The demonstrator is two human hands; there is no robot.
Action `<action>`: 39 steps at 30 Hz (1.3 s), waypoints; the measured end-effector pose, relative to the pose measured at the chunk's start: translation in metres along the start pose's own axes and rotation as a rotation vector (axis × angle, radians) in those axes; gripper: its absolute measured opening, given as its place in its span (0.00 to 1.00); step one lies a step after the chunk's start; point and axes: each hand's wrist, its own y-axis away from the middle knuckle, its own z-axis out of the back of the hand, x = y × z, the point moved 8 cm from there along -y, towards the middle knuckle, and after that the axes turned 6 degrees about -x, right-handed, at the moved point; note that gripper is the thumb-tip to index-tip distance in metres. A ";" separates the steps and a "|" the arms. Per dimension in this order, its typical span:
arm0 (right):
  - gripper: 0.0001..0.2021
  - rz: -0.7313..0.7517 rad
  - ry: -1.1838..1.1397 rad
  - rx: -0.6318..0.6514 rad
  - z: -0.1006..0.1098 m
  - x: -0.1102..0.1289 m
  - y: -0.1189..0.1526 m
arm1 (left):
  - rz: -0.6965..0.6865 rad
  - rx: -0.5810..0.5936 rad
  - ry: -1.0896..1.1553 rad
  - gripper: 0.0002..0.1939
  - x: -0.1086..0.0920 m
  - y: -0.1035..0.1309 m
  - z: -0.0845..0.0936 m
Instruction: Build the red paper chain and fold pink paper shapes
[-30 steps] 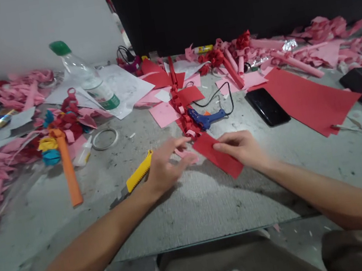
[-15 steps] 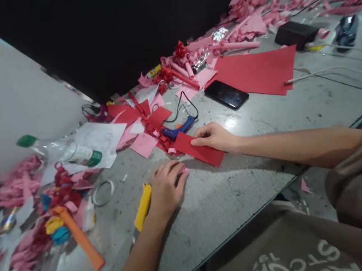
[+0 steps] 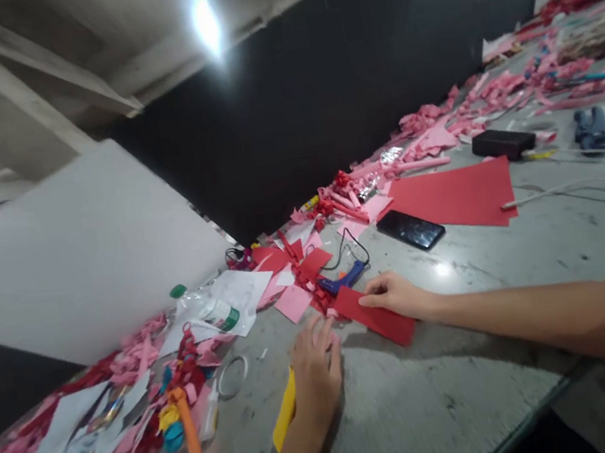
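My right hand (image 3: 397, 296) pinches a red rectangle of paper (image 3: 383, 321) by its upper edge, thumb on top. The paper is held slightly tilted over the table. Reaching forward, my left hand (image 3: 318, 366) has its fingers stretched out, their tips by small pink and red paper scraps (image 3: 331, 312); whether they touch is hard to make out. A yellow-handled cutter knife (image 3: 285, 413) lies beside my left hand, partly hidden by it. Just beyond the red paper is a blue glue gun (image 3: 345, 279) with a black cord.
Farther off are a black phone (image 3: 411, 229) and large red paper sheets (image 3: 452, 195). To the left lie a plastic bottle (image 3: 209, 308), a tape ring (image 3: 233, 377) and an orange paper tube (image 3: 194, 450). Crumpled pink paper (image 3: 504, 86) lines the back by the dark wall.
The camera has tilted up, bringing the ceiling and a light into view. My left fingers have stretched forward toward the scraps. My right hand keeps hold of the red paper.
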 end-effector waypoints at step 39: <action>0.22 -0.059 0.097 0.134 -0.006 0.004 0.014 | 0.217 0.171 0.034 0.16 0.015 -0.150 -0.034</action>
